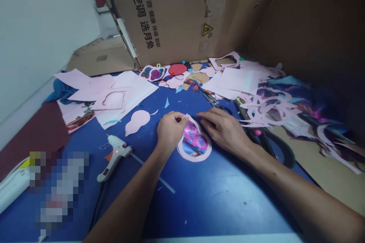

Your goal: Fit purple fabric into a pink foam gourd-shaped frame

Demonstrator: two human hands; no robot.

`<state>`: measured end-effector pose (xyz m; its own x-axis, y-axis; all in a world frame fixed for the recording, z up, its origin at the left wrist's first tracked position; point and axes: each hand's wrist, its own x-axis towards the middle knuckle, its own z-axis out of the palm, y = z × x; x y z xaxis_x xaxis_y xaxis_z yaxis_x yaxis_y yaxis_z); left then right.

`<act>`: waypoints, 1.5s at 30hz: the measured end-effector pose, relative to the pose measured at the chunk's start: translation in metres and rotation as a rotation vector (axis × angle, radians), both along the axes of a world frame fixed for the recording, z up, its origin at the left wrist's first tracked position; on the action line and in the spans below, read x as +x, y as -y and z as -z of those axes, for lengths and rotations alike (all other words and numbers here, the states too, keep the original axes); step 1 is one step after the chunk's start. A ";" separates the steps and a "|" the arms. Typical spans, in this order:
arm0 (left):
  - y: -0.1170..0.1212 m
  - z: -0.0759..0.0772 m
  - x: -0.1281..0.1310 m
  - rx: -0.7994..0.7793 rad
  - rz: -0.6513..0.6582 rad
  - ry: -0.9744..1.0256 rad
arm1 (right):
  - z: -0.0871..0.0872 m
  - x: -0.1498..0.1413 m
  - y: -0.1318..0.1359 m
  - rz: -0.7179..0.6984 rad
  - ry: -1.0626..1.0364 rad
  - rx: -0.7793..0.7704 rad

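Observation:
A gourd-shaped pale pink paper frame [196, 158] lies on the blue work surface [199, 205], with shiny pink and blue foil [193, 139] filling its opening. My left hand [171, 131] pinches the frame's top edge between thumb and fingers. My right hand [222, 129] lies flat just right of it, fingertips at the frame's upper edge, holding nothing. A solid pink paper gourd cut-out [137, 122] lies left of my left hand. Below that rests a white hot glue gun [114, 155] on its side.
Large black-handled scissors [265, 140] lie right of my right hand, beside pink paper offcuts [268, 110]. Pink paper sheets [114, 95] and coloured cut-outs [176, 74] are strewn behind. Cardboard walls [171, 11] stand at the back. A pixelated object [59, 190] sits at lower left.

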<state>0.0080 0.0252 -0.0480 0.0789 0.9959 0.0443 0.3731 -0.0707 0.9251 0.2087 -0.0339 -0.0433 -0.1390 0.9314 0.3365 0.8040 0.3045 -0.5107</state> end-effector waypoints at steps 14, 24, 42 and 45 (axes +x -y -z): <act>0.022 -0.027 -0.019 0.370 0.305 -0.630 | -0.006 -0.002 0.004 0.118 0.182 -0.130; 0.058 -0.023 -0.022 0.483 0.558 -0.904 | -0.011 -0.004 0.007 0.132 0.264 -0.155; 0.060 -0.005 -0.025 0.542 0.613 -0.926 | -0.006 0.001 0.010 0.066 0.287 -0.096; 0.061 -0.004 -0.024 0.545 0.608 -0.926 | -0.004 0.003 0.010 0.056 0.271 -0.076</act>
<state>-0.0162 -0.0355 -0.0437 0.7454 0.6552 0.1228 0.6433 -0.7553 0.1251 0.2114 -0.0440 -0.0396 -0.1617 0.9614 0.2228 0.9288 0.2246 -0.2948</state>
